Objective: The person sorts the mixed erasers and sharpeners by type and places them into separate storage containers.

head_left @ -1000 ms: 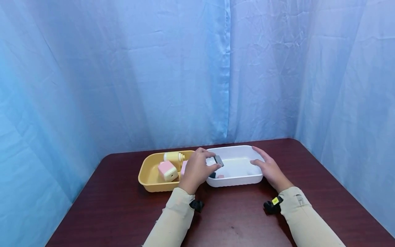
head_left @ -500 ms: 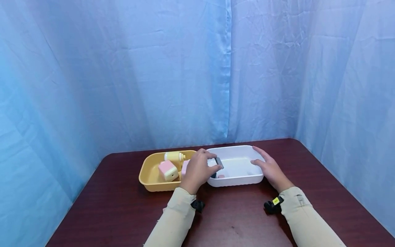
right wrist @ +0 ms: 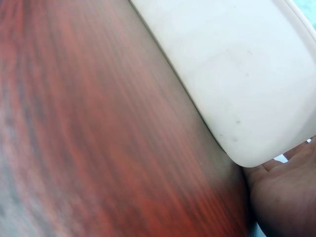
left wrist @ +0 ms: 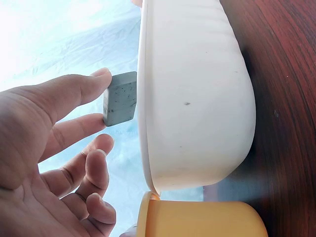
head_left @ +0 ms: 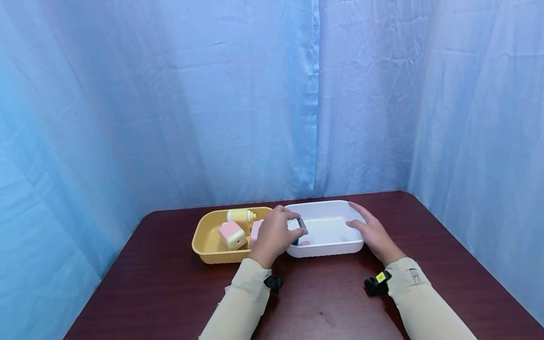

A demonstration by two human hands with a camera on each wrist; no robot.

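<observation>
Between thumb and forefinger, my left hand pinches a small grey eraser with dark specks and slanted ends. It is over the left part of the white tray, by the rim in the left wrist view. The other fingers of that hand are loosely bent. A small pink piece and a dark piece, mostly hidden by the hand, lie inside the tray. My right hand holds the tray's right end, its thumb over the rim. In the right wrist view only part of this hand shows beside the tray's corner.
Left of the white tray and close against it stands a yellow tray. In it lie a pink-and-cream block with a hole, a yellow-and-white cylinder and a pink object. Blue curtains surround the dark red table.
My left hand has shifted very slightly right, and the grey eraser has turned and sunk a little in the white tray. My right hand keeps its place.
</observation>
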